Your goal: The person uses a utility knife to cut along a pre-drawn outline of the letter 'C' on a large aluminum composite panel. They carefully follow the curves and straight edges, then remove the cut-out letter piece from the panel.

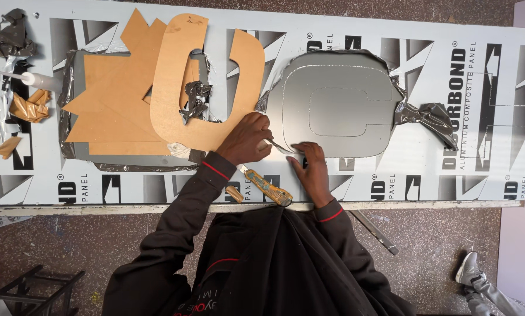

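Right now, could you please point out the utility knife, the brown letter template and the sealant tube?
utility knife [268,188]: head view, on its orange handle.
brown letter template [175,76]: head view, on its left stroke.
sealant tube [37,80]: head view, on its white body.

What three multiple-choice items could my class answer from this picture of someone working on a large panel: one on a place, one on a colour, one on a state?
1. Where does the utility knife lie?
A. On the panel, between the two forearms
B. On the floor
C. On top of the cardboard letter

2. What colour is the big cardboard letter?
A. Blue
B. Light brown
C. Black

3. How is the protective film over the outlined shape on the bare metal?
A. Fully in place
B. Peeled back and crumpled at the edges
C. Painted over

Answers:
1. A, the knife rests near the panel's front edge between the left hand and right hand.
2. B, it is tan like the scraps beside it.
3. B, bare grey metal shows, with film bunched at its right.
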